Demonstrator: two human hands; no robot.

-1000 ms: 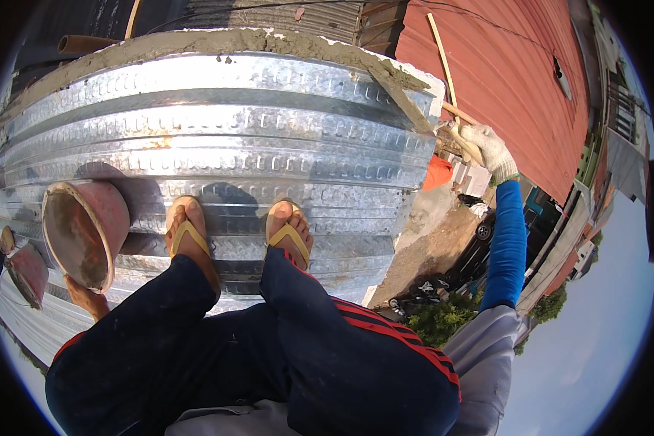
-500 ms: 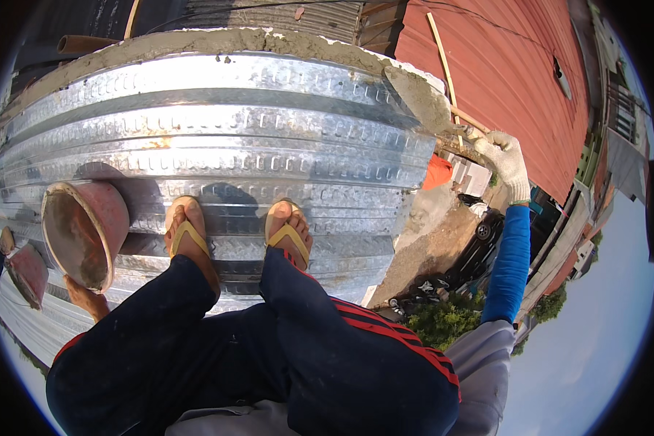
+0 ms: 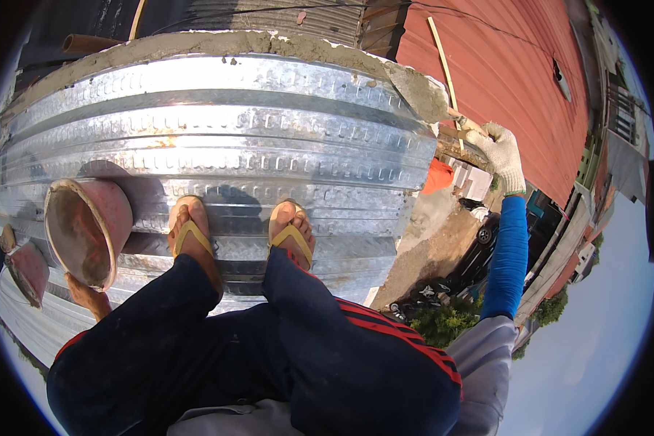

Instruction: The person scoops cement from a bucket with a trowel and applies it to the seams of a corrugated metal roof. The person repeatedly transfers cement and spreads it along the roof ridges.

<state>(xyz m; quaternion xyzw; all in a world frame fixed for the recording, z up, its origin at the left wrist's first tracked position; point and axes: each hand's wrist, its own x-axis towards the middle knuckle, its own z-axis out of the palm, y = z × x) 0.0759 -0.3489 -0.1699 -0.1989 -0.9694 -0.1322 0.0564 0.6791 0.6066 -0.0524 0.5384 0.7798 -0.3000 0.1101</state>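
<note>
My right hand [image 3: 503, 151], in a knitted white glove, is closed round the wooden handle of a trowel [image 3: 419, 93]. The trowel's grey, mortar-smeared blade lies at the right end of a strip of wet mortar [image 3: 269, 45] along the metal sheet's far edge. My bare left hand [image 3: 89, 298] grips the near rim of a reddish bucket [image 3: 115, 214], its fingers partly hidden. Tipped toward the left, the bucket has grey mortar residue on its inner wall. Both stand on a ribbed, shiny metal sheet [image 3: 261, 156], where my sandalled feet rest between bucket and trowel.
The sheet's right edge drops off to ground far below, with a parked vehicle [image 3: 479, 247] and a bush [image 3: 443, 323]. A red roof [image 3: 501, 80] lies beyond, with a wooden stick [image 3: 443, 62] on it. At far left, another person's hand [image 3: 7, 238] is by a second bucket [image 3: 27, 272].
My right hand and the trowel have shifted slightly, the wrist turning a little and the blade tilting at the mortar's right end. The left hand stays at the bucket.
</note>
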